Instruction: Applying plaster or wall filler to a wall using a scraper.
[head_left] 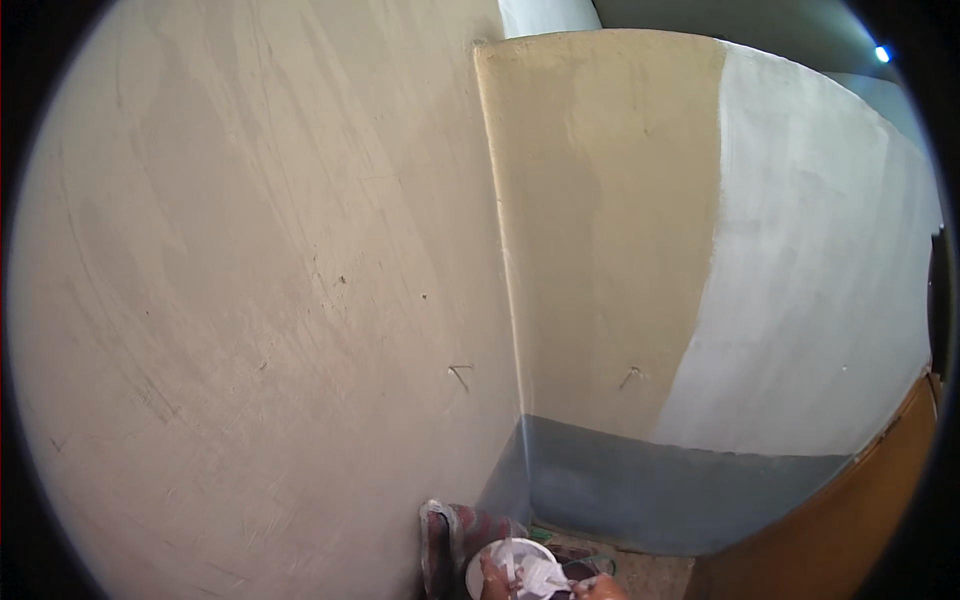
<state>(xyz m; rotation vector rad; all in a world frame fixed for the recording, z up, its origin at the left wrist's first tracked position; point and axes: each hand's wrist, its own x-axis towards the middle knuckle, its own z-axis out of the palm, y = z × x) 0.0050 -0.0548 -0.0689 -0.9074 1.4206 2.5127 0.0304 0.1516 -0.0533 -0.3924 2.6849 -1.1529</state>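
Note:
At the bottom edge a white bucket (480, 563) holds whitish material. My left hand (494, 576) is closed at its left inside, against a white-coated item (540, 572) whose exact kind I cannot make out. My right hand (598, 587), at the bucket's right side, has its fingers closed on that item or its handle; the lower parts of both hands are cut off by the frame.
A scuffed beige wall (260, 250) fills the left and meets a wall (610, 220) half beige, half white, above a grey band (680, 500). Red-patterned cloth (480, 522) lies at the corner. A brown wooden panel (830, 530) stands right. Small nails (452, 371) jut out.

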